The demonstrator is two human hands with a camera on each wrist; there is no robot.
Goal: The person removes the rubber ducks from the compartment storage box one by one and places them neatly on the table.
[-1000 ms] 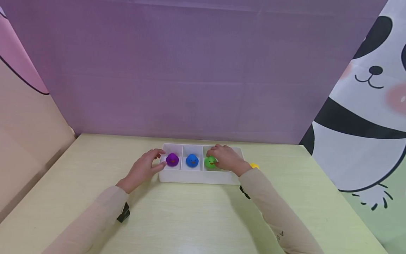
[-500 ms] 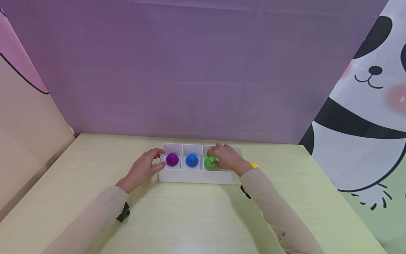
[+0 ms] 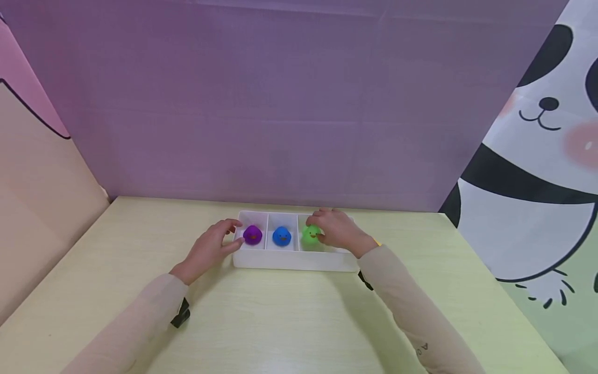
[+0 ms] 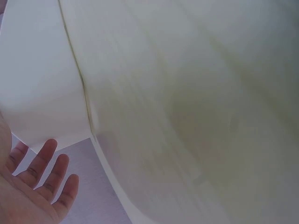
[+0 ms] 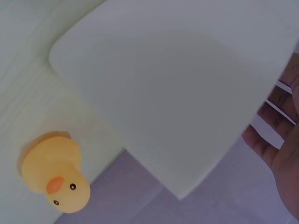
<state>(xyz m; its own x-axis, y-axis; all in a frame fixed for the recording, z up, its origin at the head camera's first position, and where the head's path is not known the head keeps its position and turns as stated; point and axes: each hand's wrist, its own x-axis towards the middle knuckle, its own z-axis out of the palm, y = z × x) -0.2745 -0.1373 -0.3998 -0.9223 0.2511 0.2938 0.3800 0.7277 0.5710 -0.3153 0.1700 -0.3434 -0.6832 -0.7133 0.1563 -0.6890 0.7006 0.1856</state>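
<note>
A long white divided tray (image 3: 291, 259) stands on the table with toy ducks in its compartments. The purple duck (image 3: 252, 235) sits at the left end, the blue duck (image 3: 282, 236) beside it. My right hand (image 3: 337, 228) pinches the green duck (image 3: 310, 235) between thumb and fingers over the third compartment; the duck looks blurred. That hand and wrist cover much of the tray's right end. At the left end, my left hand (image 3: 212, 246) has its fingertips and thumb right at the rim, near the purple duck. In the left wrist view its fingers (image 4: 56, 175) are extended loosely.
A yellow duck (image 5: 56, 172) lies on the table just outside the tray's right end, mostly hidden behind my right wrist in the head view. A purple backdrop (image 3: 280, 114) rises behind the table (image 3: 280, 322). A panda-print cloth (image 3: 537, 223) hangs at the right.
My right hand has shifted slightly up and to the right, and the green duck has risen a little with it. The yellow duck is now more covered. My left hand stays at the rim.
</note>
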